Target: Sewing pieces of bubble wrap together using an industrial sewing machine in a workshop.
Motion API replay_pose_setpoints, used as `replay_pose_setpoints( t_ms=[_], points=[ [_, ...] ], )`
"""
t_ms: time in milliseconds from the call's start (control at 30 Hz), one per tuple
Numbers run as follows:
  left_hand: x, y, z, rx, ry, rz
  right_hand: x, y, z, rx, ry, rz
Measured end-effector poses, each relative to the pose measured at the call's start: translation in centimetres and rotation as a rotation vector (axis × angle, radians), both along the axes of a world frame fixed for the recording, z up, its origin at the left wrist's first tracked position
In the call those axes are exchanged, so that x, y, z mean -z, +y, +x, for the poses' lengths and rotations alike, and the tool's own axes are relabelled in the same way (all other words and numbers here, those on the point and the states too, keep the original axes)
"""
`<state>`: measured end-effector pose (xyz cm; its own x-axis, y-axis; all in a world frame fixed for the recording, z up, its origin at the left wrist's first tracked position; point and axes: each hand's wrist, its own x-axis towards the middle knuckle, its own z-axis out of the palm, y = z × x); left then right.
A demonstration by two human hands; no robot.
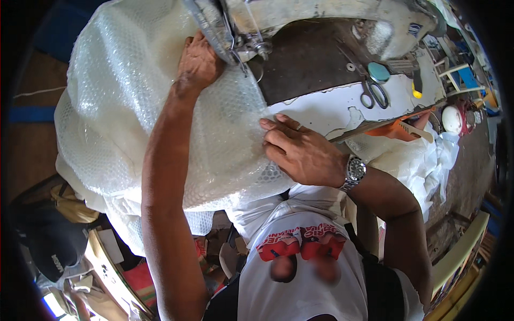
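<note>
A large sheet of clear bubble wrap (225, 128) spreads over the table and hangs down toward my lap. Its right edge runs up to the needle area of a worn sewing machine (300, 13). Just left of the machine's head, my left hand (201, 63) presses on the wrap with bent fingers bunched in it; the machine partly hides them. Nearer to me, my right hand (305, 150) holds the wrap's right edge between curled fingers and a thumb that is mostly hidden. A metal watch (354, 172) circles my right wrist.
Black-handled scissors (373, 95), a round teal-topped item (378, 72) and a yellow-and-black tool (416, 84) lie right of the machine. The white tabletop (321, 109) has a peeling surface. An orange basket (393, 130) and more plastic sheeting (423, 163) sit below its right edge. A black bag (53, 241) is at left.
</note>
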<state>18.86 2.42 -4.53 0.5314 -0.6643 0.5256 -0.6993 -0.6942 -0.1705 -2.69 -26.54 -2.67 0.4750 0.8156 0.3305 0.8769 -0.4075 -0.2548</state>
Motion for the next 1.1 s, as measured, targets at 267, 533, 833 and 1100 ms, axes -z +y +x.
replay_pose_setpoints(
  t_ms=[267, 533, 833, 1100],
  points=[
    [-1.0, 0.3, 1.3, -0.035, 0.015, 0.103, 0.1, 0.7, 1.6, 0.041, -0.066, -0.011],
    [-1.1, 0.6, 2.7, -0.046, -0.005, 0.079, 0.1, 1.4, 3.9, 0.053, -0.077, -0.054],
    [-2.4, 0.6, 4.8, -0.096, -0.027, 0.131, 0.4, 2.4, 5.9, 0.114, -0.075, -0.01],
    [-2.7, 1.0, 6.1, -0.103, -0.003, 0.122, 0.7, 3.0, 6.9, 0.202, -0.013, 0.025]
  ],
)
